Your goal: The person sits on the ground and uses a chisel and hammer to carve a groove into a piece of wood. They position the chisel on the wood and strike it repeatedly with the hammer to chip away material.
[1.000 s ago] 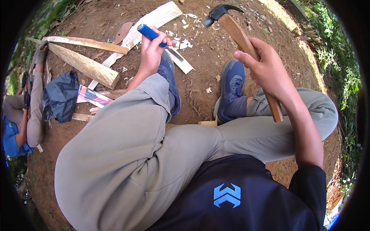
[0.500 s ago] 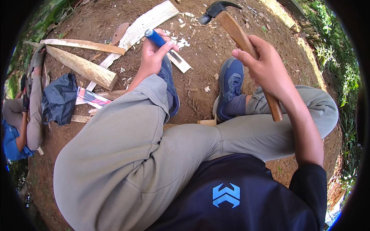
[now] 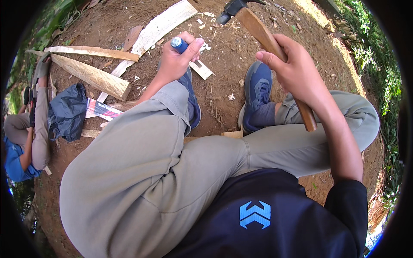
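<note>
My left hand is wrapped round the blue handle of a chisel, whose silvery butt end points up. The blade is hidden by the fingers. Just beyond that hand, a pale wooden piece with a dark slot shows from beside my left shoe; the rest of it is covered. My right hand grips a claw hammer round its wooden handle. The black hammer head is raised at the top, apart from the chisel, and the handle end hangs over my right leg.
A long pale board, a thick wedge-shaped timber and scattered chips lie on the dirt. Left of my knee are a black plastic bag and a printed package. Another person sits at the far left.
My left hand has moved slightly right and down, its fingers closing further round the chisel, which now stands more upright. The hammer has shifted slightly up and left.
</note>
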Motion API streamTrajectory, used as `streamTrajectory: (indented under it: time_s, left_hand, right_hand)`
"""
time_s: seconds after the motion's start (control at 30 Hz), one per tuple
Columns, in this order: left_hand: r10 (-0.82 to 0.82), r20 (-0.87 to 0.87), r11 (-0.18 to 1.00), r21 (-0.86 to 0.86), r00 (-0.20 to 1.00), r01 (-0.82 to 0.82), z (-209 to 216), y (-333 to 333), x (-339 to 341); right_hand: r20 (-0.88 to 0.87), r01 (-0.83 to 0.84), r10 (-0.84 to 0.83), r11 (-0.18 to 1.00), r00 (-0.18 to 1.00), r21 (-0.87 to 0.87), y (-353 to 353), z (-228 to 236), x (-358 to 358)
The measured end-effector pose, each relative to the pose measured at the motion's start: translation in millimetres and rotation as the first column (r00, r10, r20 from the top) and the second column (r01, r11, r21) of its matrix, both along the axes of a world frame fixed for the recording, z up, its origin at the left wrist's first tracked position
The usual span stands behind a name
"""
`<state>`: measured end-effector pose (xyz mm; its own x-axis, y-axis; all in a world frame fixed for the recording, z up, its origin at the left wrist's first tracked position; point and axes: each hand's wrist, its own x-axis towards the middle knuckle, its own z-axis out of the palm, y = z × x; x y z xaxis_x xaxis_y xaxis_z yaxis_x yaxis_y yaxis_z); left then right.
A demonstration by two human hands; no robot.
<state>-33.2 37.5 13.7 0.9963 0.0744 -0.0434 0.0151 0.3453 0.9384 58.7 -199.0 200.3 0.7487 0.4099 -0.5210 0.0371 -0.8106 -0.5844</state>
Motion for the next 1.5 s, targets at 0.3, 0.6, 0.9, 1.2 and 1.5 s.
streamTrajectory:
  time_s: [0.3,0.6,0.9,1.2,1.5]
  left_hand:
    - [-0.106,0.114,0.973,0.215,0.988,0.079,1,-7,-7]
    - [0.072,-0.074,0.997,-0.001,0.995,-0.073,-9,-6,1]
    - [0.172,-0.208,0.969,-0.138,0.963,-0.203,-7,7,22]
    - [0.172,-0.192,0.962,-0.176,0.966,-0.206,-17,8,27]
    - [0.163,-0.243,0.958,-0.192,0.956,-0.212,-17,9,32]
  right_hand:
    - [0.048,-0.014,0.013,1.000,0.999,0.017,-3,1,1]
    - [0.166,-0.221,0.190,0.954,0.968,0.200,8,19,17]
    - [0.265,-0.632,0.729,0.681,0.631,-0.370,156,67,82]
    - [0.332,-0.667,0.711,0.700,0.619,-0.256,186,64,84]
    - [0.375,-0.618,0.632,0.766,0.678,-0.175,182,13,102]
